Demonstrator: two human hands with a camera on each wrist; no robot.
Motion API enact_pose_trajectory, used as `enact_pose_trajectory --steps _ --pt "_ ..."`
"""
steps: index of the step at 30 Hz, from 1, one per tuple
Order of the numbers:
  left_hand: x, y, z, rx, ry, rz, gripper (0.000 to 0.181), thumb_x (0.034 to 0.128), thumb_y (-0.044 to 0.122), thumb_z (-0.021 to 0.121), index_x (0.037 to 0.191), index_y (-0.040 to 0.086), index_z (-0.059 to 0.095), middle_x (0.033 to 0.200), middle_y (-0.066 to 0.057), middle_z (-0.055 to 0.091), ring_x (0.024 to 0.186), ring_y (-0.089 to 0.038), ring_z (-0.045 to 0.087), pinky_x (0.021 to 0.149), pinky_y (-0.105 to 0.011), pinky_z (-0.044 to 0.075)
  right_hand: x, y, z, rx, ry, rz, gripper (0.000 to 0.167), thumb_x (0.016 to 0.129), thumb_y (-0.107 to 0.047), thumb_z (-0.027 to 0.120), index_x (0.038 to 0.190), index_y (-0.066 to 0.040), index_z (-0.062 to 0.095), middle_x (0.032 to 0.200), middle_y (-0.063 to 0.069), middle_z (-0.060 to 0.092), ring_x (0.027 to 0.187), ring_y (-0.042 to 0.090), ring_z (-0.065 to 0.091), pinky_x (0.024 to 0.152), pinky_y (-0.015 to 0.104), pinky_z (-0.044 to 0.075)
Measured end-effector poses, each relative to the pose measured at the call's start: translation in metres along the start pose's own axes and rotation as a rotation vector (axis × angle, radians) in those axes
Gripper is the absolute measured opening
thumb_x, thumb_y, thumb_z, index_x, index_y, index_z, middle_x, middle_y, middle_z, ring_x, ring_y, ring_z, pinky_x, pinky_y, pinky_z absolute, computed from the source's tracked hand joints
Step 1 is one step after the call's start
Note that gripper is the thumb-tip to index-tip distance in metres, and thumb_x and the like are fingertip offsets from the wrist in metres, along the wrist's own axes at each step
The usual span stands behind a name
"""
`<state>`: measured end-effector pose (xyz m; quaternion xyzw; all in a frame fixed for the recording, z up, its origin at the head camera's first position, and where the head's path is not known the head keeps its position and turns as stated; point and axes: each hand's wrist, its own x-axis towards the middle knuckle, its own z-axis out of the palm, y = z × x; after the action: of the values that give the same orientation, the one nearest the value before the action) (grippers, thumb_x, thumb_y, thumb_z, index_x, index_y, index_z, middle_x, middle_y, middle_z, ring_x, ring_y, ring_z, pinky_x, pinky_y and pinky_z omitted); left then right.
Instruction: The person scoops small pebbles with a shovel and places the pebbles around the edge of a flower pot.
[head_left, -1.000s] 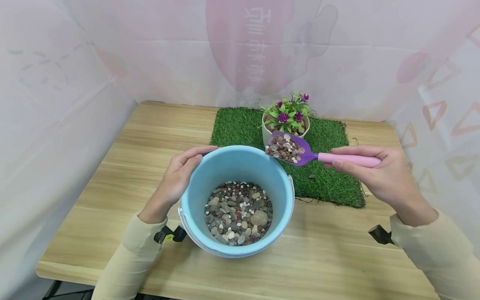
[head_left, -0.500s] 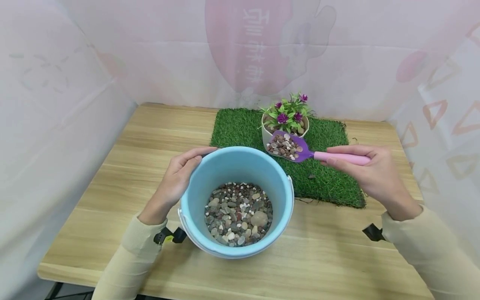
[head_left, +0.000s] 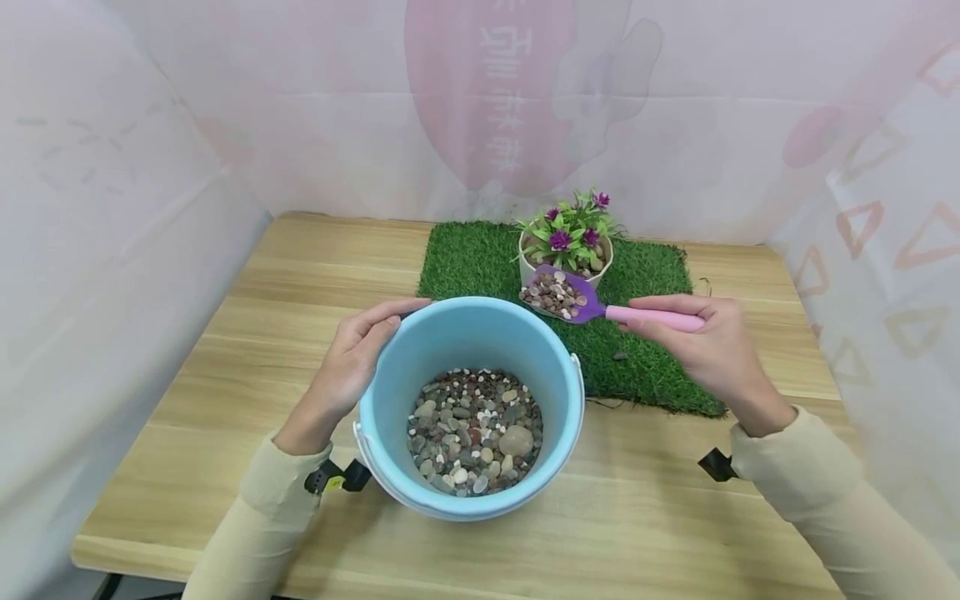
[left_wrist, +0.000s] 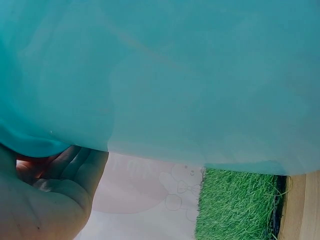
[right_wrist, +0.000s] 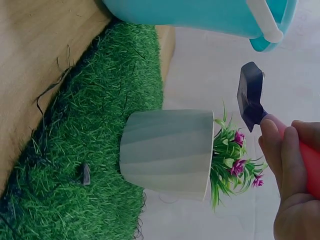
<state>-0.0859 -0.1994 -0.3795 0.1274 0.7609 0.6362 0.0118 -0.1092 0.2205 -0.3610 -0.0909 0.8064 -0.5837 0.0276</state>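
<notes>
My left hand (head_left: 351,358) holds the upper left side of a light blue bucket (head_left: 468,321), its thumb near the rim. The bucket partly hides its fingers in the left wrist view. Mixed pebbles (head_left: 476,433) cover the bucket's bottom. Right of the bucket, my right hand (head_left: 701,333) grips the pink handle of a purple trowel (head_left: 590,304). A heap of small brown and white stones (head_left: 553,293) lies in its blade. The blade is level, in front of a white flowerpot (right_wrist: 167,152) holding a plant with purple flowers (head_left: 576,233).
The pot stands on a green artificial grass mat (head_left: 645,367), on a wooden table (head_left: 247,333). A small dark chip (right_wrist: 86,174) lies on the mat. The bucket's white handle (head_left: 375,471) hangs down at its near side. Pale printed cloth (head_left: 337,150) encloses the table's back and sides.
My right hand has moved the loaded trowel slightly left, so the blade is now in front of the pot. My left hand stays on the bucket. The head view has tilted a little upward.
</notes>
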Motion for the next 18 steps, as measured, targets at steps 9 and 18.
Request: enact_pose_trajectory --steps 9,18 --pt "0.0 0.001 -0.001 0.003 0.001 -0.006 0.04 0.1138 0.013 0.038 0.144 0.0 0.061 0.139 -0.024 0.067 0.096 -0.023 0.079 0.078 -0.044 0.071 0.008 0.008 0.018 0.094 0.024 0.006 0.036 0.092 -0.025 0.084 0.121 -0.004 0.078 0.104 0.004 0.083 0.099 0.02 0.081 0.076 0.014 0.064" --pt "0.0 0.001 0.0 -0.01 -0.005 0.003 0.04 0.1136 0.012 0.038 0.144 -0.002 0.061 0.142 -0.024 0.065 0.104 -0.021 0.078 0.083 -0.045 0.07 0.015 0.014 0.034 0.186 0.031 0.01 0.039 0.092 -0.025 0.084 0.124 -0.004 0.077 0.108 0.007 0.082 0.102 0.022 0.08 0.093 0.025 0.065"
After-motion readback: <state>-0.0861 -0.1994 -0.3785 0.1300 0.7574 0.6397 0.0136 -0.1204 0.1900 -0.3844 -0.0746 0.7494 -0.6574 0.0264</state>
